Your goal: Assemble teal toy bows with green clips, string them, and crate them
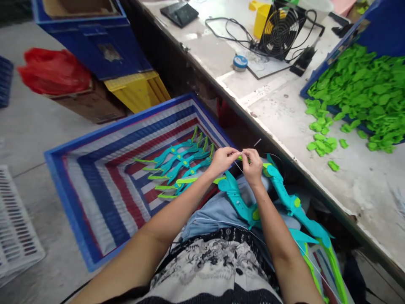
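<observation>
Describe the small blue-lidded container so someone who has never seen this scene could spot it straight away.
Start at the long pale worktable on the right and find the square black fan standing on it. Beside the left corner of the flat board in front of the fan sits the container. Its round blue top sets it apart from both.

A black-and-white patterned top [205,266] over light blue trousers [205,217], probably denim; both forearms [167,230] are bare.

Pieces [232,192] on lap [202,220]; crate [76,211] left, more inside; table [275,101] right, fan [282,31] left of bin [392,29] on top.
</observation>
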Available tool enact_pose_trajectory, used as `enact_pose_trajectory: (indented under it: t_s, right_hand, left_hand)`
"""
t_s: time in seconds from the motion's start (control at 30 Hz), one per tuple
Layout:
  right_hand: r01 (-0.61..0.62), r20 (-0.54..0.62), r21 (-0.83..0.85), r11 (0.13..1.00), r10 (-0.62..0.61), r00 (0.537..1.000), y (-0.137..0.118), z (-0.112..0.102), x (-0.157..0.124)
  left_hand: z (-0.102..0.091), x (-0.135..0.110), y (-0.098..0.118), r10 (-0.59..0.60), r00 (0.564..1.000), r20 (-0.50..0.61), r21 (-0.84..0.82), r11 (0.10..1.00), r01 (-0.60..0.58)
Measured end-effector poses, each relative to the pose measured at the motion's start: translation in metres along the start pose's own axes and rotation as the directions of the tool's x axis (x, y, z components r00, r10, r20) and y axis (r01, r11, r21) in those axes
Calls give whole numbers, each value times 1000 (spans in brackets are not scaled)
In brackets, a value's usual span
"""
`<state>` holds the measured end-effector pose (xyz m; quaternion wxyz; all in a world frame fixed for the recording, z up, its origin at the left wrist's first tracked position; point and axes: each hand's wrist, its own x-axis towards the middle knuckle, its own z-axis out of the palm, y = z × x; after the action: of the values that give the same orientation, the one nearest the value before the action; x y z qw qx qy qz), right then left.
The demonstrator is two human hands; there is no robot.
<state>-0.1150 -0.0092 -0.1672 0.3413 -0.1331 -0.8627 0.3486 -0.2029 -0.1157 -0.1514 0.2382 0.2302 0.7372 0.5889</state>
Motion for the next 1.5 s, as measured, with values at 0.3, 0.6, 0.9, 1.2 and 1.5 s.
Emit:
enact_pose_trajectory:
  t_s: [0.3,0.6,0.9,1.2,1.5]
  right_hand:
    - [-1,4,-50,999,1,1000,9,-2,-7]
    - [-25,21,-83,996,26,999,12,2,-13]
    - [-3,72,-173,985,15,997,33,5,-15]
    - [124,127,-211,969,-99,987,5,-12,-14]
    - [278,612,-139,950,-138,779,-37,19,-51]
  left_hand:
    - [5,2,-1,26,997,66,110,993,-33]
    - [8,3,-8,-29,991,130,-40,999,34]
    - [-17,-22,-8,184,983,-9,147,972,-181]
    - [-60,-188,-50,-85,914,397,615,764,-196]
    - [-63,-181,-68,-340,857,387,594,803,51]
